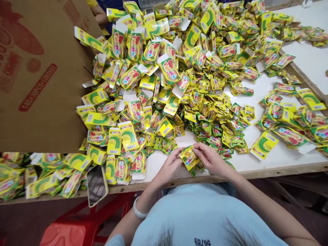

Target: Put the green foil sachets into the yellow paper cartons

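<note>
Near the table's front edge, a small yellow candy packet point(189, 157) is held between my two hands. My left hand point(172, 164) grips its left side, with the fingers closed on it. At the upper right of the packet, my right hand point(210, 159) pinches it between thumb and fingers. Just beyond my hands lies a heap of small yellow and green packets point(205, 112). Printed yellow-green boxes point(135, 109), several with white flaps raised, are piled to the left and behind it.
A large brown carton point(51, 85) stands at the left. A phone point(96, 185) overhangs the wooden table edge point(279, 172), above a red stool point(69, 232). More boxes point(289, 135) lie at the right. Another person's arm point(99, 14) shows behind the carton.
</note>
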Available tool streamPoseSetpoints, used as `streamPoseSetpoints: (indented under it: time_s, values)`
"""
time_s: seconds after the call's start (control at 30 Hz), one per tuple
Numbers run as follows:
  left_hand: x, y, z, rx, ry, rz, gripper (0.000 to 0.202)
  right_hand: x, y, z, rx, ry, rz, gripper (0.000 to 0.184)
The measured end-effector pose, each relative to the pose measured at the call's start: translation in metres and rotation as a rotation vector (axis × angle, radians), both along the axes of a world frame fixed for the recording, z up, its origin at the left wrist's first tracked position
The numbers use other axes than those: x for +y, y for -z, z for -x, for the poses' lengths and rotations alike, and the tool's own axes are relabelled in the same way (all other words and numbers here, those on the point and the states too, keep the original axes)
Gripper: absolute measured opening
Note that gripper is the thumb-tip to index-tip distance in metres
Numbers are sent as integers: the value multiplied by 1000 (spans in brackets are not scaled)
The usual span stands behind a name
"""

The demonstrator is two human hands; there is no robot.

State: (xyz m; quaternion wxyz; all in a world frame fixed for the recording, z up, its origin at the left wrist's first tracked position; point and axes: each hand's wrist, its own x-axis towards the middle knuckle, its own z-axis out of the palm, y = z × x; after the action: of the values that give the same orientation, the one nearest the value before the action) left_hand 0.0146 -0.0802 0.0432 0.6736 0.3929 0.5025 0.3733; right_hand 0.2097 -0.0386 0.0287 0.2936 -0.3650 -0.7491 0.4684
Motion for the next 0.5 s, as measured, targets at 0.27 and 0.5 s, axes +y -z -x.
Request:
streamPoseSetpoints:
  time_s: [0.27,0.5]
  values:
    - [-11,7,-11,174,-102,-75,39,-11,5,7,100,108,165,22]
    - [-14,8,-3,432,71,-254,27,-5,0,-2,228,-123,592,39]
